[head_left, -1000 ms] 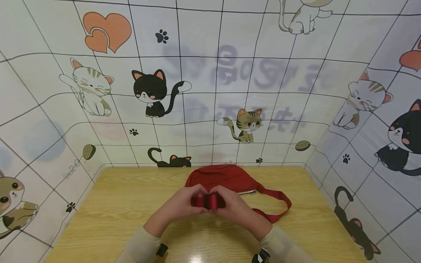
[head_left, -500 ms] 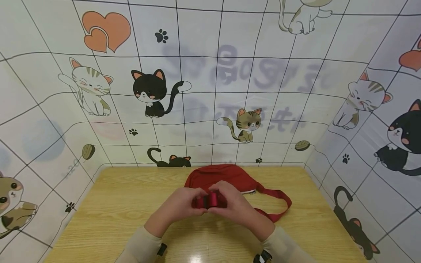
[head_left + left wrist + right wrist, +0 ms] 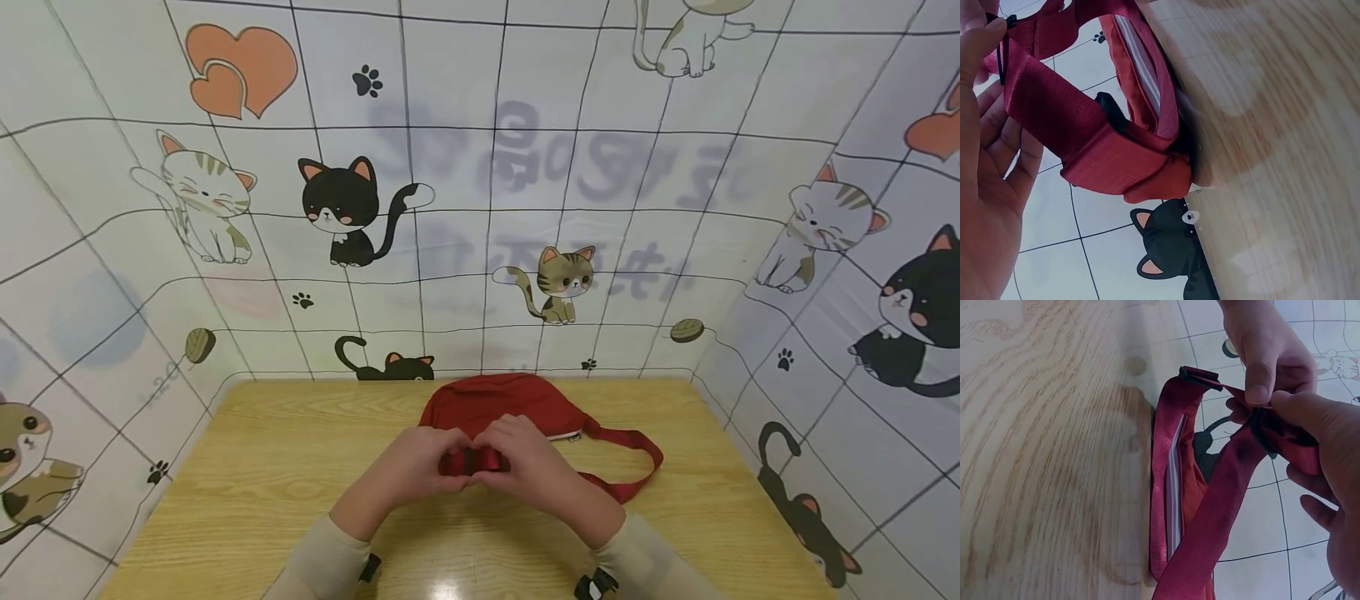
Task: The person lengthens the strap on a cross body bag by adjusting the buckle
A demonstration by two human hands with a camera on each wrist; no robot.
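A red waist bag (image 3: 502,398) lies at the back of the table, its white zipper (image 3: 1174,494) showing in the right wrist view. Between the hands is its red webbing strap (image 3: 1216,512), threaded through a black slider (image 3: 1264,434). The left hand (image 3: 412,467) pinches the strap by the slider, thumb on top. Close against it, the right hand (image 3: 536,462) grips the strap where it folds through the slider, the thumbs nearly meeting. A second black slider (image 3: 1200,377) sits farther along the strap. In the head view the fingers cover much of the webbing.
The strap's loose loop (image 3: 647,467) curves over the wooden table (image 3: 285,450) to the right of the bag. Behind and at both sides stands a white grid-patterned sheet (image 3: 450,183) printed with cartoon cats.
The raised red fold of strap between the hands has dropped and now shows less. The right fingers lifted, then came in closer over it. The left hand and the bag stay nearly in place.
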